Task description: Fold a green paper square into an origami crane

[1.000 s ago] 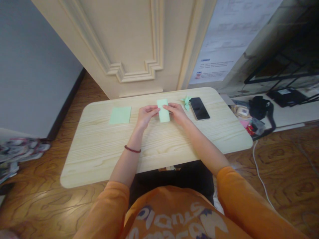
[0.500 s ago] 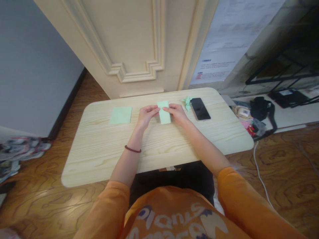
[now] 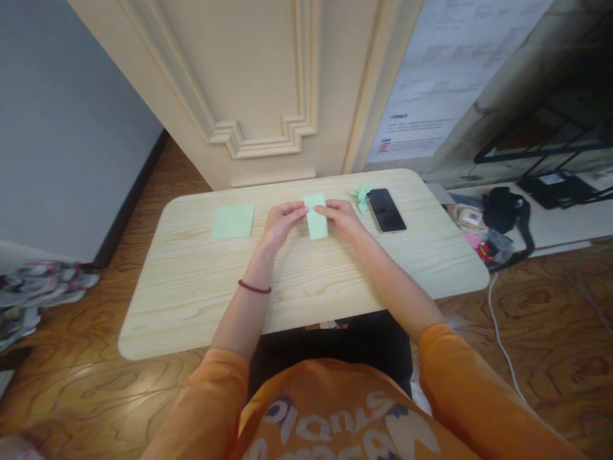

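Observation:
A narrow, folded piece of light green paper is held between my two hands over the middle of the table. My left hand pinches its left edge, thumb on top. From the other side my right hand grips the right edge, its thumb lying on the paper's face. The fingers behind the paper are partly hidden. To the left lies a flat green square of paper. Right of my right hand sits a small folded green paper figure, touching or very near a dark phone.
The light wood table has rounded corners and stands against a cream panel. At the right, a low shelf holds a black bag and small items. A white cable runs down to the floor. Shoes lie at the left.
Both hands keep the same hold on the folded paper. The whole view has shifted very slightly; nothing on the table has visibly moved.

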Motion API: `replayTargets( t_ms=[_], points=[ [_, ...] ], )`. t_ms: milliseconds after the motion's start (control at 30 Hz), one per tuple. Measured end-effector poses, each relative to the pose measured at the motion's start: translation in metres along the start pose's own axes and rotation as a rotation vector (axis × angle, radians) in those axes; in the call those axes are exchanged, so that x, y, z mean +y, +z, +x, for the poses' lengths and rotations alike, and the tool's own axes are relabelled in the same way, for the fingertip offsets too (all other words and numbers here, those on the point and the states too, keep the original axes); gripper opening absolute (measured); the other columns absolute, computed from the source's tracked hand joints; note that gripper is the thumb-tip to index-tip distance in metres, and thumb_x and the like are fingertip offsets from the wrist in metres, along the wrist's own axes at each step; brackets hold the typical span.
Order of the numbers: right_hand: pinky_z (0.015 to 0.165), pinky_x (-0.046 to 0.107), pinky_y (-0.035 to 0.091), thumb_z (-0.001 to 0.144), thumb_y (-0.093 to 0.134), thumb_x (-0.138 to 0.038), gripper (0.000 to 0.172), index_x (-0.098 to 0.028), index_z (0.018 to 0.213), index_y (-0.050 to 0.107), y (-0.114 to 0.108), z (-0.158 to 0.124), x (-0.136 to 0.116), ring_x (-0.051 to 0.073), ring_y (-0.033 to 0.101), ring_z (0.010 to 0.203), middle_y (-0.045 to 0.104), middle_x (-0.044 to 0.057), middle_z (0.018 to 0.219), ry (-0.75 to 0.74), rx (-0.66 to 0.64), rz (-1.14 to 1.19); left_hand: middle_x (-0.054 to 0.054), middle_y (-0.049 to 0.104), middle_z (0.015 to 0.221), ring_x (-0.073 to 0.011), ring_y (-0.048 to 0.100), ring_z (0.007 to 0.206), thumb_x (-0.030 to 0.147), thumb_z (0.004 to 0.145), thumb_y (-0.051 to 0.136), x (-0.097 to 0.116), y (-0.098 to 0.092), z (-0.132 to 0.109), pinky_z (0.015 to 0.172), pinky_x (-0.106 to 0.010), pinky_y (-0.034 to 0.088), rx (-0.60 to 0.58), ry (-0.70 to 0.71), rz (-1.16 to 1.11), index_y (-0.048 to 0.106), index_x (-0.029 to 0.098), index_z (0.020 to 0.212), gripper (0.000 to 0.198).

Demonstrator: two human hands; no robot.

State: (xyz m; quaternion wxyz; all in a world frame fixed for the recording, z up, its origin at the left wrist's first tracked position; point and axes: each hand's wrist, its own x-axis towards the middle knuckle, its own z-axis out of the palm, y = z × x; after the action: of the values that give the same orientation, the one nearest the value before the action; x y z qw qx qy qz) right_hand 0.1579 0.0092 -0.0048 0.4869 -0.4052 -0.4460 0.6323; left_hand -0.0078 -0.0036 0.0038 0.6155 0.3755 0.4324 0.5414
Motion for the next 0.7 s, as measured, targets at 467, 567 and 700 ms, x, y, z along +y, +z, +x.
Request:
replayTargets(
  t_ms=[467,567,700],
  points=[
    [0.064,0.026,0.046,0.043,0.089,-0.041,0.039,-0.017,0.067,0.069,0.0028,-0.0028,-0.0044,0.013,0.06,0.064,0.068,0.0,0.065,0.015,-0.006,0.019,-0.004,0.075,0.082,-0.0158,0.068,0.081,0.027,0.05,0.09,0.002,0.0002,0.0006,0.084,-0.029,0.054,0.015,-0.022,-0.058,0.075,0.015,0.074,0.031],
    [0.064,0.026,0.046,0.044,0.089,-0.042,0.039,-0.017,0.066,0.068,0.0025,-0.0024,-0.0039,0.013,0.059,0.064,0.067,0.0,0.065,0.01,-0.005,-0.004,-0.005,0.075,0.082,-0.0161,0.068,0.082,0.027,0.05,0.09,0.0022,0.0001,0.0008,0.083,-0.03,0.054,0.015,-0.023,-0.049,0.075,0.015,0.074,0.032],
    [0.065,0.027,0.046,0.045,0.088,-0.044,0.041,-0.016,0.067,0.068,0.002,-0.0021,-0.0033,0.013,0.059,0.065,0.068,0.0,0.066,0.004,-0.002,-0.02,-0.004,0.075,0.082,-0.0156,0.068,0.08,0.029,0.046,0.091,0.0027,0.0002,0.0007,0.081,-0.029,0.055,0.016,-0.016,-0.042,0.075,0.016,0.073,0.034]
  ],
)
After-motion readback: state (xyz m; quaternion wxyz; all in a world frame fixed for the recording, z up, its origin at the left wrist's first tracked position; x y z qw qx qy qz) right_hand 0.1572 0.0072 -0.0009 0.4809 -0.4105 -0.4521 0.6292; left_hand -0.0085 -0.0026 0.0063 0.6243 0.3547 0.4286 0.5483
